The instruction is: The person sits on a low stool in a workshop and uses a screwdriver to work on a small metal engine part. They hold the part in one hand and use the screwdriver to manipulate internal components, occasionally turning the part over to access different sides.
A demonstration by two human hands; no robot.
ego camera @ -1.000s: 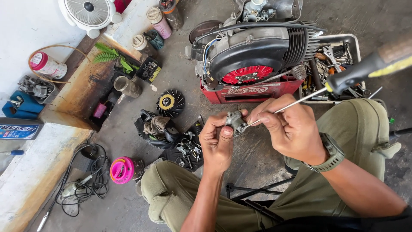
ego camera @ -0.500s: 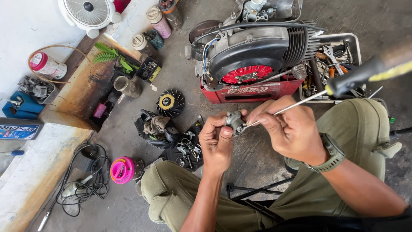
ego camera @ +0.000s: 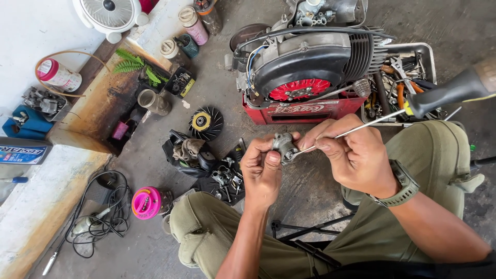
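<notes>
- Left hand [ego camera: 263, 173] fingers stay clenched around the small grey metal engine part [ego camera: 283, 145], just below the red-fanned black engine [ego camera: 305, 64].
- Right hand [ego camera: 356, 155] fingers still pinch the long black-handled screwdriver [ego camera: 439, 95], tip at the part; its handle has dropped slightly.

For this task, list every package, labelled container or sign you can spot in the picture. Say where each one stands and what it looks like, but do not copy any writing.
Blue rectangular can: far left edge, lying on the pale ledge, label on its face.
White round tub: upper left, on its side, pink lid, pink-and-white label.
Red crate: centre, under the engine, white lettering on its front.
Pale jar: top, near the fan, pinkish with a beige lid.
</notes>
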